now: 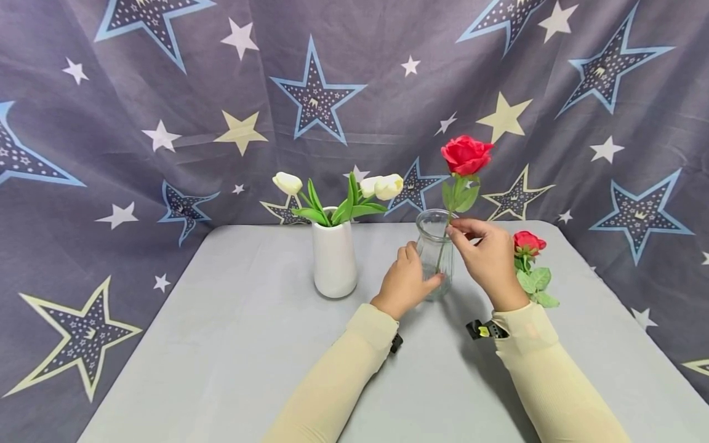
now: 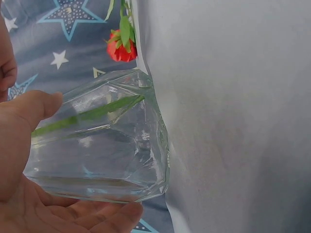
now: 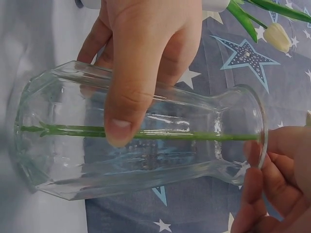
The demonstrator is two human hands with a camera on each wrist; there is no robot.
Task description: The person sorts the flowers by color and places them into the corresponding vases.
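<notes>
A clear glass vase [image 1: 428, 247] stands upright on the table's right half. My left hand [image 1: 405, 283] grips its body, thumb on the near side and fingers round the other, as the left wrist view shows. At the rim, my right hand [image 1: 490, 261] pinches the stem of a red rose [image 1: 467, 155] between thumb and fingers. The green stem [image 3: 204, 136] runs down inside the glass, its lower end at the vase bottom, while bloom and leaves stand above the rim. A second red rose [image 1: 528, 242] lies right of my right hand, partly hidden by it.
Left of the glass vase stands a white vase [image 1: 335, 261] holding white tulips [image 1: 389, 186] and green leaves. Both vases stand on a grey-covered table [image 1: 221, 320]. A star-patterned curtain [image 1: 376, 67] hangs behind and along the sides.
</notes>
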